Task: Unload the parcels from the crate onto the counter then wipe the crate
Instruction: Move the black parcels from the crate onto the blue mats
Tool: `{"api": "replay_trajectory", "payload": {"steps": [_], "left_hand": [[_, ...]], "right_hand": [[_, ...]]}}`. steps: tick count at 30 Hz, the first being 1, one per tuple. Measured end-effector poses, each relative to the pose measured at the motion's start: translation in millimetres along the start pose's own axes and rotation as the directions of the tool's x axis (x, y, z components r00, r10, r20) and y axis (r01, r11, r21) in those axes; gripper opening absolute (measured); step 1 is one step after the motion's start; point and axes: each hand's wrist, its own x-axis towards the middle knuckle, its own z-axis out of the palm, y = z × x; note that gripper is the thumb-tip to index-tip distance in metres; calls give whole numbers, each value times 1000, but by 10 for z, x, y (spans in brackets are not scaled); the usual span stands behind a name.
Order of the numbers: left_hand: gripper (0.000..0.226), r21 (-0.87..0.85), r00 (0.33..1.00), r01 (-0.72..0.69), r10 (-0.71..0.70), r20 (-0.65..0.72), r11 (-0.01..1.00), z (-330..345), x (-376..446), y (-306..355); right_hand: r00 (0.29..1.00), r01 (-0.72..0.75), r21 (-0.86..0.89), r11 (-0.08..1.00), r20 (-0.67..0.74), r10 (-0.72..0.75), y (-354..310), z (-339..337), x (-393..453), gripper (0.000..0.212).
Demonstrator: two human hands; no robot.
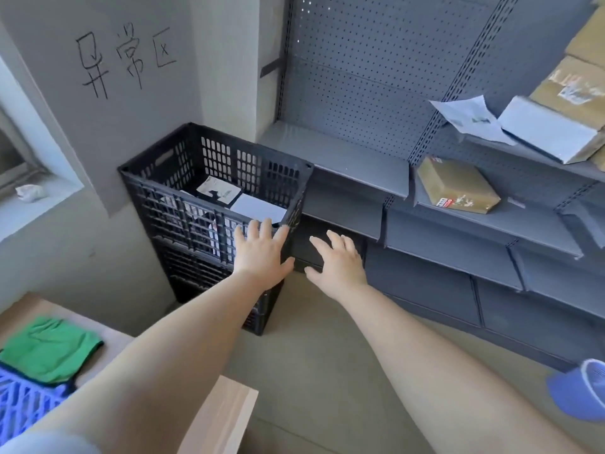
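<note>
Beyond the fingers (262,229) of the left hand, the crate (209,178) wall hides most of the parcels (242,199); their labels are too small to read. Lower crates (209,273) in the stack are partly hidden by the left forearm. Far right of the fingers, cardboard boxes (579,86) and a blue object (582,391) are cut by the frame edge. The bench (29,306) runs off the left edge.

The crate (212,178) is open-topped above its parcels (258,208); the shelf edge (343,165) crowds its right rim.

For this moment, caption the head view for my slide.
Both open hands, left hand and right hand, reach toward black crate holding parcels.
</note>
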Motion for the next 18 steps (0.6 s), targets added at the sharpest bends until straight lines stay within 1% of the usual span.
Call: {"api": "replay_trajectory", "payload": {"steps": [5,9,12,15,18], "left_hand": [[69,39,996,83,-84,12,996,68,806,-114],[68,57,980,197,-199,21,979,212,1441,-227],[69,79,950,298,-304,76,951,387,1864,-374],[69,126,914,371,-386,128,920,601,2238,-480],[68,93,845,493,-502,183,865,799,2506,-508]], "right_hand": [[990,136,-13,991,-39,-136,77,-145,1011,68],[956,291,-81,953,-10,-292,145,-260,1956,67],[917,398,-92,913,75,-392,169,-177,2598,65],[863,486,-46,873,179,-472,158,-5,3123,66],[800,548,26,836,274,-533,37,143,3574,66]]}}
